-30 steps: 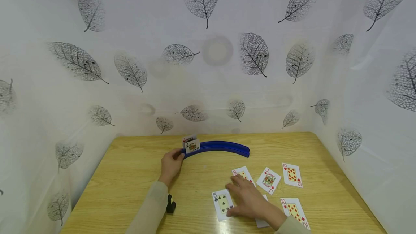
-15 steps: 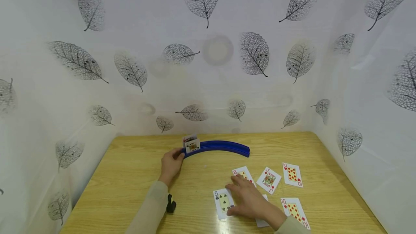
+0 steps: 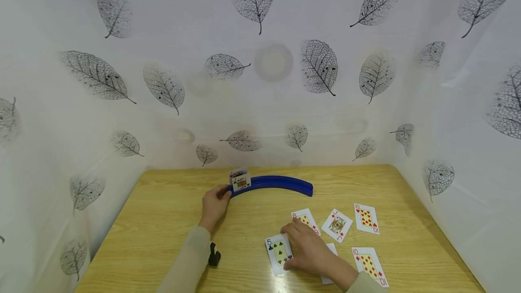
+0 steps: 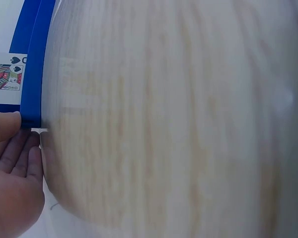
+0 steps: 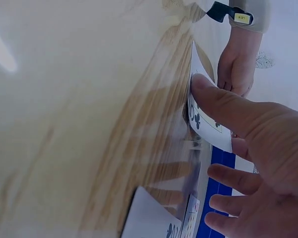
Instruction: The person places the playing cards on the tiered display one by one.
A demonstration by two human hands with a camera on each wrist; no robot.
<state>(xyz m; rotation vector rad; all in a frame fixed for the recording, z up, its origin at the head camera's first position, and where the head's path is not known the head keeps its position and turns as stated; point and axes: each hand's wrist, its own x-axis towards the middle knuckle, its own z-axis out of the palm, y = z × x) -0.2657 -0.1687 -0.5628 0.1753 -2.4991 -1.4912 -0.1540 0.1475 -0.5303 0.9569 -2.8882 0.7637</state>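
Observation:
At the left end of the blue curved card holder, my left hand grips the rim between thumb and fingers. Face cards stand upright in the slots at that end; one spade face card shows in the left wrist view. My right hand pinches the five of clubs by opposite edges near its right side. In the right wrist view the five of clubs is bowed between thumb and index finger, with the other fingers loosely spread.
Face up on the wooden table lie the eight of diamonds, a red jack, the ten of hearts and the ten of diamonds. Another card is mostly hidden under my right forearm. A leaf-print curtain encloses the table.
The right hand's fingers have drawn in a little at the five of clubs, and the card has shifted slightly. The left hand and the card holder have stayed put.

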